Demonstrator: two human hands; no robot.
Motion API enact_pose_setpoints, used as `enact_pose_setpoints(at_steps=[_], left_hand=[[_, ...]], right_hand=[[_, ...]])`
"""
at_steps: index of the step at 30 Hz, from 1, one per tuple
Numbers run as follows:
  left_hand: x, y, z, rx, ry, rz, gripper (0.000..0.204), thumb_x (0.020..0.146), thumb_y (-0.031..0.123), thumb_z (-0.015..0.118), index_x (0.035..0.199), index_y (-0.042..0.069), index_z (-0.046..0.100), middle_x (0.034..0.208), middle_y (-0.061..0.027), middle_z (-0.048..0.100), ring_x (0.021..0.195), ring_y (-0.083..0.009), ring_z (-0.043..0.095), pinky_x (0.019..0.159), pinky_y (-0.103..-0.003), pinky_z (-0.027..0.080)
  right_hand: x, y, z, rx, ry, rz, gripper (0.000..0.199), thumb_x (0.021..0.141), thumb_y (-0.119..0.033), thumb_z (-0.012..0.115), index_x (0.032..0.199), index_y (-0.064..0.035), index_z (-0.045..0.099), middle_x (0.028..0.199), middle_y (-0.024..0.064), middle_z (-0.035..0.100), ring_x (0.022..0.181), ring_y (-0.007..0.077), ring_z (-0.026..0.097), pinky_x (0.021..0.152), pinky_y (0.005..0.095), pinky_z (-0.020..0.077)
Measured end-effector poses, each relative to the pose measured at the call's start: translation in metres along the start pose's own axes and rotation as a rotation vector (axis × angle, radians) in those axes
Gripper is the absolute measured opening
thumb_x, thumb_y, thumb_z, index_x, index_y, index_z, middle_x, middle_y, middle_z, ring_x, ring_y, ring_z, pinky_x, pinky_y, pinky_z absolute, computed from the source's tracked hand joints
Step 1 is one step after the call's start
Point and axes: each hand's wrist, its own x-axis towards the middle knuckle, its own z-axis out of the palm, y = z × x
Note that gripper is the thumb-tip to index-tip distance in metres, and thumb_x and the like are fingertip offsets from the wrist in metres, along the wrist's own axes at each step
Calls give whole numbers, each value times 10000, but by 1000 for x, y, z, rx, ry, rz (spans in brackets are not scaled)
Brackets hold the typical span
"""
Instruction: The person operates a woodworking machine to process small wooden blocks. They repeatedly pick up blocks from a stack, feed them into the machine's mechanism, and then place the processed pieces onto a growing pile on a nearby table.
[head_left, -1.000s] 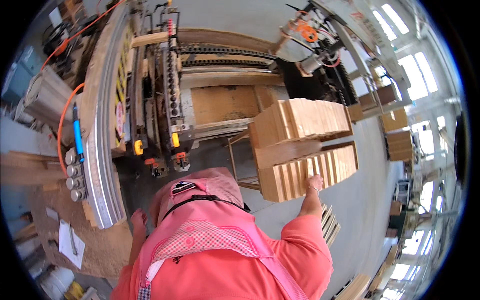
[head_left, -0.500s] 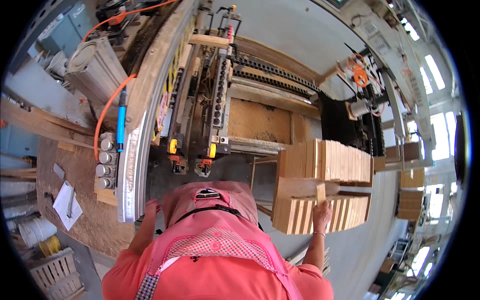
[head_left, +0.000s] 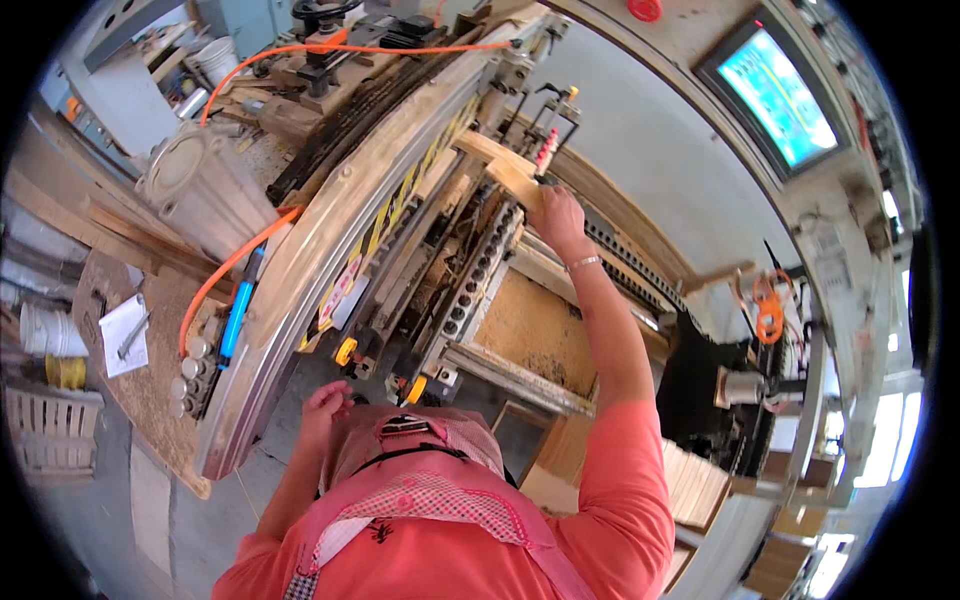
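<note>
The right hand (head_left: 556, 215) is stretched well forward over the machine, fingers wrapped round the near end of a short pale wooden piece (head_left: 500, 163) and holding it up against the long drilling head (head_left: 470, 285), just beside a small red-tipped clamp (head_left: 545, 150). The left hand (head_left: 325, 405) stays low by the front of the pink apron (head_left: 420, 480), loosely curled against the machine's front edge; whether it grips anything there I cannot tell. From where I stand, doing this well looks like a matter of seating the piece flat and square against its stop before letting go, keeping the fingers on the outer end and away from the row of drill spindles below. The reach is long, so a steady stance and a firm wrist should help. Beyond the hand lies a sawdust-covered bed (head_left: 535, 335), an orange hose (head_left: 330, 50) loops over the top of the frame, and a lit screen (head_left: 775, 95) hangs on the wall. Stacked wooden slats (head_left: 690, 485) wait at the person's right side.
</note>
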Motion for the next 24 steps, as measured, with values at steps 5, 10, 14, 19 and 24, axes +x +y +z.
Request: enact_pose_setpoints(at_steps=[5, 10, 14, 19, 24], left_hand=[[-26, 11, 52, -132, 72, 49, 222, 881, 75, 526, 1096, 46, 576, 1047, -65, 616, 828, -154, 596, 723, -257, 477], [-44, 37, 106, -104, 195, 8, 241, 889, 85, 534, 1118, 25, 576, 1051, -51, 625, 839, -119, 597, 695, -231, 474], [-27, 64, 152, -118, 86, 12, 261, 887, 68, 532, 1141, 17, 557, 1081, -53, 613, 891, -122, 586, 745, -231, 465], [34, 90, 202, -33, -240, 235, 306, 887, 83, 548, 1184, 14, 531, 1110, -68, 597, 938, -138, 582, 772, -246, 464], [98, 103, 258, -191, -357, 250, 457, 864, 87, 606, 1282, 17, 435, 1155, -80, 572, 938, -129, 578, 765, -259, 471]], right_hand=[[102, 17, 54, -45, -62, -74, 302, 690, -238, 706, 875, -14, 622, 922, 182, 617, 854, 350, 612, 742, 431, 504], [133, 9, 66, -50, -237, -147, 403, 645, -367, 735, 875, -48, 651, 839, 172, 645, 828, 326, 627, 726, 422, 506], [147, 19, 68, -42, -336, -146, 425, 601, -358, 752, 867, -44, 649, 840, 167, 648, 819, 325, 630, 711, 417, 512], [130, 35, 43, -80, -379, -149, 405, 610, -350, 746, 853, -38, 655, 788, 154, 654, 751, 314, 644, 680, 396, 523], [47, 16, -29, 367, -542, -146, 356, 609, -244, 768, 869, -26, 663, 731, 103, 642, 661, 209, 625, 644, 320, 513]])
